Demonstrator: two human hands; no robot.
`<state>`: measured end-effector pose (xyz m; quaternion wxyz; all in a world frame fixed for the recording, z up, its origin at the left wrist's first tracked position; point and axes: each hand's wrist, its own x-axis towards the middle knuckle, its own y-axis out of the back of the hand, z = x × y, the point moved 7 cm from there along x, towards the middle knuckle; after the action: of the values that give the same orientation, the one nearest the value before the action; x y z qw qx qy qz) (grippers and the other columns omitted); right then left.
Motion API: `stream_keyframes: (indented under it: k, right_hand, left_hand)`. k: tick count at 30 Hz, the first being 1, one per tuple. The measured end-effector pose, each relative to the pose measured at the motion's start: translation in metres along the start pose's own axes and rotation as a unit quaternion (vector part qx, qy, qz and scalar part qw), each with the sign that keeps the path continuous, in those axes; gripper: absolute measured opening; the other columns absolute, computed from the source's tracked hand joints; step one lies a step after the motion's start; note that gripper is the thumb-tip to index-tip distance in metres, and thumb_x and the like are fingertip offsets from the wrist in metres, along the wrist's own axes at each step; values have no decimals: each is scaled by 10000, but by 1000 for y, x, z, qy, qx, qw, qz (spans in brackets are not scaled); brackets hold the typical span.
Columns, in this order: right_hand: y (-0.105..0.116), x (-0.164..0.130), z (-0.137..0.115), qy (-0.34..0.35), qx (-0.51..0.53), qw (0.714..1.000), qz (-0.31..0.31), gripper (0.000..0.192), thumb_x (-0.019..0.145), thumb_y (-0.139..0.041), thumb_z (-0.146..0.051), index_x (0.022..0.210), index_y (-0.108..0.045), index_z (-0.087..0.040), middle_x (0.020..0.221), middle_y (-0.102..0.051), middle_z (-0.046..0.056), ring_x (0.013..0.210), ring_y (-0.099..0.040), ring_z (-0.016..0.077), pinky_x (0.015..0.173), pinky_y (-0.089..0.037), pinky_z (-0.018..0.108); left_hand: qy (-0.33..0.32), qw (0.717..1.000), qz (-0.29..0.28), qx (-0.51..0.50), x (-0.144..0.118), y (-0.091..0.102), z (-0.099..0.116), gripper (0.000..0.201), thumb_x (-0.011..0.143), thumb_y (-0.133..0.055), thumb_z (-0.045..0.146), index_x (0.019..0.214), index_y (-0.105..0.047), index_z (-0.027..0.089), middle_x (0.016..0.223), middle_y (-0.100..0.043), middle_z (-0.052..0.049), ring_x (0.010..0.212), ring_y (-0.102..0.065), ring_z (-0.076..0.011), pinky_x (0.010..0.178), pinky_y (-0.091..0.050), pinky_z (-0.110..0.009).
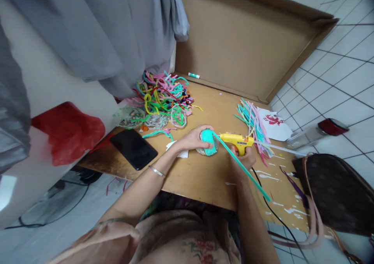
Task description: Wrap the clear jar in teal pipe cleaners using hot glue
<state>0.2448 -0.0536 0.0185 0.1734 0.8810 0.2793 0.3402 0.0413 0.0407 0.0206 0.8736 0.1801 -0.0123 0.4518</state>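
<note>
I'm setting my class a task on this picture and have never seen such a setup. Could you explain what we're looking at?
There is no machine here: a person works with two bare hands. The single picture comes from a camera on the person's head, looking forward and down.

The left hand holds a round piece partly covered in teal, from which a teal strip slants away. The right hand grips a yellow glue gun, its nozzle close to the piece; whether they touch is hard to tell.

On the table lie a phone, a colourful pile of strips and, on the right, a smaller bunch.
</note>
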Motion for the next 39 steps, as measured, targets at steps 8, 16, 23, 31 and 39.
stream_keyframes:
  k: [8, 16, 23, 31, 39]
  right_hand:
    - [-2, -1, -1, 10, 23, 1000, -8, 278, 656, -594, -422, 805, -573, -188, 632, -527, 1, 561, -513, 160, 591, -461, 295]
    - [-2, 1, 3, 4, 20, 1000, 2, 262, 638, -584, -475, 692, -510, -230, 579, -494, -28, 518, -487, 152, 560, -461, 299]
    - [0, -1, -2, 9, 12, 1000, -8, 263, 656, -583, -444, 762, -556, -205, 582, -518, -4, 523, -494, 159, 556, -453, 295]
    - [-2, -1, -1, 12, -1, 1000, -2, 273, 671, -565, -446, 786, -565, -199, 607, -516, 5, 550, -494, 164, 586, -456, 303]
    - [-2, -1, 2, 15, -1, 1000, 2, 263, 668, -585, -439, 775, -581, -198, 616, -529, 2, 550, -513, 164, 581, -474, 302]
  left_hand:
    - [4, 1000, -3, -4, 0, -1, 0, 620, 618, -753, 322, 1186, -550, 179, 1049, -606, -32, 910, -561, -177, 837, -474, -298]
    - [5, 1000, -3, -3, 0, 0, -1, 616, 623, -759, 320, 1190, -554, 193, 1028, -611, -31, 910, -560, -183, 846, -472, -311]
    - [2, 1000, 1, -2, 0, 0, -1, 605, 618, -761, 313, 1178, -562, 197, 1019, -614, -25, 906, -560, -181, 836, -474, -304]
    - [4, 1000, 1, -4, -1, 0, 2, 600, 615, -760, 294, 1173, -566, 187, 1049, -618, -34, 925, -566, -187, 844, -479, -311]
    - [6, 1000, 1, -5, -1, -1, 1, 608, 616, -760, 300, 1183, -564, 201, 1032, -614, -25, 912, -564, -181, 839, -474, -303]
